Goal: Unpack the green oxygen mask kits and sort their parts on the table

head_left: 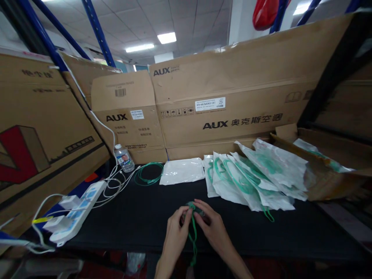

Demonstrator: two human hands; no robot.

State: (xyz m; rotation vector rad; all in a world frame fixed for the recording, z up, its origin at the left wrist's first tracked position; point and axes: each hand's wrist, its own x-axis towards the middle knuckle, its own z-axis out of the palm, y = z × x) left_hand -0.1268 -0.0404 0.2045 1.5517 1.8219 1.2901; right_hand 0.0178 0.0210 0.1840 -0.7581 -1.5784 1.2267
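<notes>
Near the front edge of the black table, my left hand (176, 228) and my right hand (214, 224) meet, fingertips pinching a green cord (194, 234). It hangs between them in a twisted or knotted length past the table edge. Behind my fingers sits a small dark rounded object (201, 213), mostly hidden, so its kind cannot be made out. Both hands close around it from the sides. Ahead and to the right lie several white-and-clear pouches (232, 182) with green tubing inside, overlapping in a fan.
A flat white packet (182, 171) and a coil of green tubing (148, 173) lie at the back. On the left are a water bottle (124, 159), white cables and a power strip (81, 213). Cardboard panels (186, 131) wall the table; an open carton (325, 182) stands right.
</notes>
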